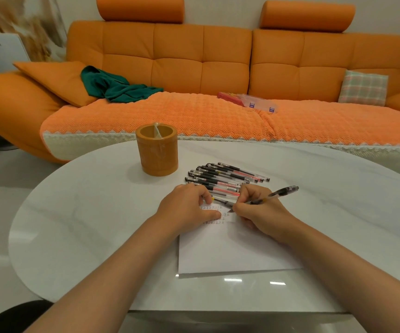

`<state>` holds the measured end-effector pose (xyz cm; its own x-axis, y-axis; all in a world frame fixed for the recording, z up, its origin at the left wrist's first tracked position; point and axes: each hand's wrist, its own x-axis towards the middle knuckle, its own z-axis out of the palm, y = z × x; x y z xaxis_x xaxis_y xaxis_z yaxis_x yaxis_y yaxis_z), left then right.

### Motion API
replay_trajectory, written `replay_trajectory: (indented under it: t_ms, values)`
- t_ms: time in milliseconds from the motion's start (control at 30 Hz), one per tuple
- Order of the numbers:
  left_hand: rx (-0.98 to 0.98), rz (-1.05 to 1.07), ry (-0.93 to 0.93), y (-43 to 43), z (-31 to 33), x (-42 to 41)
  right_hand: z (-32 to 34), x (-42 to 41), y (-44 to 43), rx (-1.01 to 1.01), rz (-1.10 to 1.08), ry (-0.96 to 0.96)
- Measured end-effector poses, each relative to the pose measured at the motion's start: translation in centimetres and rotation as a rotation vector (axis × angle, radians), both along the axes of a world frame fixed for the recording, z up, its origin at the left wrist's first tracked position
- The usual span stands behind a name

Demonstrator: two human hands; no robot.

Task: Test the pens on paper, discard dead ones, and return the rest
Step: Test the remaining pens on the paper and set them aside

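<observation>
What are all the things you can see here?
table: one, white, in front of the sofa
sofa: one, orange, behind the table
cloth: one, dark green, crumpled on the sofa
checked cushion: one, pale pink and green, sofa's right end
box: one, clear, on the sofa seat
pen pot: one, orange-brown, on the table
loose pens: many, clear and black, in a row beside the pot
paper: one sheet, white, with small written marks
held pen: one, clear and black, tip on the paper
left hand: rests on the paper
right hand: holds the held pen

Bright even indoor light, glare on table (252, 282), wide-angle bending, blurred far-left edge
</observation>
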<state>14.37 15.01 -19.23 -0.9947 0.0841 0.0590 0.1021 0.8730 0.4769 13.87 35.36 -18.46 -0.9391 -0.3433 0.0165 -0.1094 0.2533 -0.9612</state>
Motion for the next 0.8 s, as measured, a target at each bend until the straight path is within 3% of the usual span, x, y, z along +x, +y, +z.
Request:
replay_trajectory:
  t_ms: [267, 500, 567, 667, 800]
  values:
    - [0.008, -0.005, -0.015, 0.0, 0.2, 0.1, 0.4, 0.0, -0.2, -0.063, 0.055, -0.051]
    - [0.13, -0.051, -0.128, -1.2, 1.2, 0.1, 1.0, -0.9, 0.3, -0.312, 0.074, -0.193]
    - [0.156, -0.059, -0.134, -1.4, 1.3, 0.0, 1.3, -1.3, 0.4, -0.268, 0.008, -0.098]
    - [0.181, -0.056, -0.095, -1.4, 1.5, 0.1, 1.9, -1.7, 0.7, -0.078, -0.053, 0.213]
    - [0.064, -0.046, 0.123, -1.2, 1.7, -0.1, 3.2, -1.8, 0.9, 0.149, -0.077, 0.471]
